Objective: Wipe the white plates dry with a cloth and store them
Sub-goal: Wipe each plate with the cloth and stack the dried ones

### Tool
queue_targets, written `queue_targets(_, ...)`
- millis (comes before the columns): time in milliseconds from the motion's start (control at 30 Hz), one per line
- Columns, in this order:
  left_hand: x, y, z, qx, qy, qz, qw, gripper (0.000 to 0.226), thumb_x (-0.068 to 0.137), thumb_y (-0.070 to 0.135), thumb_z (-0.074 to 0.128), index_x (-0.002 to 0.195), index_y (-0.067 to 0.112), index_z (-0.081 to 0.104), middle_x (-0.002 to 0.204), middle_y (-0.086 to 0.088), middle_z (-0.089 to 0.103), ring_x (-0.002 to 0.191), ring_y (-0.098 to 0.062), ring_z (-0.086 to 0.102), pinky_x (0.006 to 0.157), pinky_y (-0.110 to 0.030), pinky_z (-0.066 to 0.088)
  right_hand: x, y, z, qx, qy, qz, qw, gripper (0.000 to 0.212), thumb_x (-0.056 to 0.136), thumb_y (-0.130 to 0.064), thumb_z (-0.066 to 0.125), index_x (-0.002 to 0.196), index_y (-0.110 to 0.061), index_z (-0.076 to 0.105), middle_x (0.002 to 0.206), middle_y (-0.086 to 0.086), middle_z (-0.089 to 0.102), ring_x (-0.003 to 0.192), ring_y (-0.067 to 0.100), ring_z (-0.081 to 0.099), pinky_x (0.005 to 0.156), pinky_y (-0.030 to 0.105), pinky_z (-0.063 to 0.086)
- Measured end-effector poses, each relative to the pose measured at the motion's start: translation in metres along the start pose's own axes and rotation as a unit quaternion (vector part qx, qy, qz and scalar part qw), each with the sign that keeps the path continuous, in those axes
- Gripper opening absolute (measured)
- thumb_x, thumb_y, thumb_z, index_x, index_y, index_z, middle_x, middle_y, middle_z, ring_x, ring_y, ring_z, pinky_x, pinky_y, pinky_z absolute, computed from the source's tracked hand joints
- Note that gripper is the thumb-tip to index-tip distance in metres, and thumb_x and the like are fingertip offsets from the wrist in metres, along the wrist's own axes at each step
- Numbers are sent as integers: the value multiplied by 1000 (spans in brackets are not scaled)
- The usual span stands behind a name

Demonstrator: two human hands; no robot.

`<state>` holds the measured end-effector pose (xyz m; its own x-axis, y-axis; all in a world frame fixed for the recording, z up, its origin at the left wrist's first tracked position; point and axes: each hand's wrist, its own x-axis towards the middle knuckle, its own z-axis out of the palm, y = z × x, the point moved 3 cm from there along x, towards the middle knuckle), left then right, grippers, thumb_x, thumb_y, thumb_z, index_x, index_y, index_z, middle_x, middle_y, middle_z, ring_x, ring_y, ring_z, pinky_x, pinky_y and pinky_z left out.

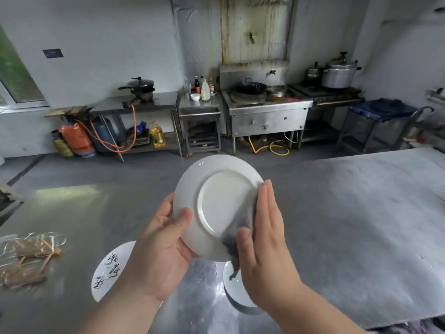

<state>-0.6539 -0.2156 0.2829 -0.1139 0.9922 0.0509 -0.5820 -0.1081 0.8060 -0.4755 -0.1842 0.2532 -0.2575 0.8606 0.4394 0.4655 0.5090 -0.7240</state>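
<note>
Commercial kitchen, grey walls. Rear wall holds a steel wok stove (250, 92), a pressure cooker (339, 72), a lidded black pan (139, 83) and a yellow oil bottle (157, 135) on a low shelf.

Foreground: a dull steel surface (349, 225).

- White plate (224, 203): held in the air above the surface, tilted, underside toward the camera.
- Left grip (163, 249): bare hand clasping the white plate at its lower left rim, thumb on the near face, fingers hidden behind.
- Right grip (263, 239): bare hand at the plate's right rim, fingers straight and together, thumb pressing the cloth to the near face, so the cloth is pinched over the rim.
- Cloth (248, 220): dark grey, one end hanging below the plate.
- Lettered plate (108, 271): white with black brush characters, on the surface under the left forearm.
- Second plain plate (234, 294): on the surface, partly hidden under the right wrist.
- Stick bundle (26, 259): thin wooden sticks in clear wrap, on the surface at far left.
</note>
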Motion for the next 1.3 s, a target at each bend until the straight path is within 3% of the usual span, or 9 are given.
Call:
queue_targets(167, 4, 1, -2, 29, -29, -42, 998, 46, 87, 15, 66, 133, 18, 68, 133, -19, 69, 114, -35, 72, 78, -50, 63, 25, -5, -20, 58, 64, 5, 996, 72, 101, -57, 34, 164, -33, 9, 172, -20, 9, 156, -4, 7, 121, 10, 10)
queue_targets(333, 14, 33, -10, 66, -26, -113, 991, 72, 63, 28, 96, 128, 10, 73, 122, -18, 75, 106, -30, 76, 79, -44, 64, 63, -12, -45, -18, -53, -120, 991, 69, 106, -51, 44, 163, -14, 31, 170, -7, 29, 156, 6, 24, 126, 28, 23)
queue_targets(533, 10, 26, -10, 66, -76, -137, 985, 65, 74, 23, 92, 132, 6, 70, 133, -24, 69, 117, -35, 71, 91, -49, 62, 96, -25, -50, -100, -172, -169, 965, 75, 102, -59, 40, 164, -19, 29, 171, -9, 25, 158, 9, 20, 128, 34, 21)
queue_targets(633, 8, 15, -4, 40, -78, -101, 991, 65, 75, 27, 93, 134, 11, 70, 136, -19, 68, 122, -34, 69, 88, -48, 62, 89, -16, -43, -91, -122, -114, 982, 77, 100, -63, 33, 166, -24, 24, 172, -15, 19, 157, 3, 15, 127, 30, 19)
queue_targets(733, 11, 7, -8, -6, -18, -55, 998, 35, 88, 20, 72, 123, 14, 77, 131, -19, 71, 116, -33, 72, 80, -46, 63, 50, -2, -23, -7, -71, -4, 997, 81, 100, -69, 26, 167, -30, 7, 172, -25, -3, 156, -8, -2, 128, 21, 8)
queue_targets(867, 8, -6, -7, -10, -27, -61, 998, 34, 95, 21, 63, 126, 11, 75, 131, -23, 70, 117, -39, 71, 84, -49, 62, 19, 5, 0, -21, -47, 23, 998, 91, 93, -85, 9, 165, -34, -13, 167, -29, -23, 156, -2, -17, 127, 22, -1)
queue_targets(1067, 7, -12, -2, -16, -85, -66, 994, 53, 88, 26, 84, 135, 11, 68, 141, -21, 65, 129, -37, 64, 88, -51, 60, 91, 13, -42, -26, -96, -62, 993, 79, 101, -68, 31, 165, -24, 23, 170, -16, 20, 156, -4, 15, 128, 27, 19)
queue_targets(1233, 21, -11, 5, -53, -32, -18, 998, 38, 93, 20, 65, 129, 11, 73, 135, -22, 68, 125, -38, 67, 88, -46, 62, 58, 13, -17, 22, -24, -11, 999, 87, 97, -78, 25, 167, -30, 8, 171, -26, 0, 156, -8, 4, 127, 19, 12)
queue_targets(1300, 23, -15, 8, -46, -9, -20, 999, 38, 90, 22, 66, 126, 11, 75, 131, -25, 69, 116, -40, 71, 82, -46, 63, 30, 12, 2, 63, -6, 40, 997, 89, 94, -82, 26, 165, -39, -4, 168, -32, -13, 157, -4, 5, 128, 29, 21)
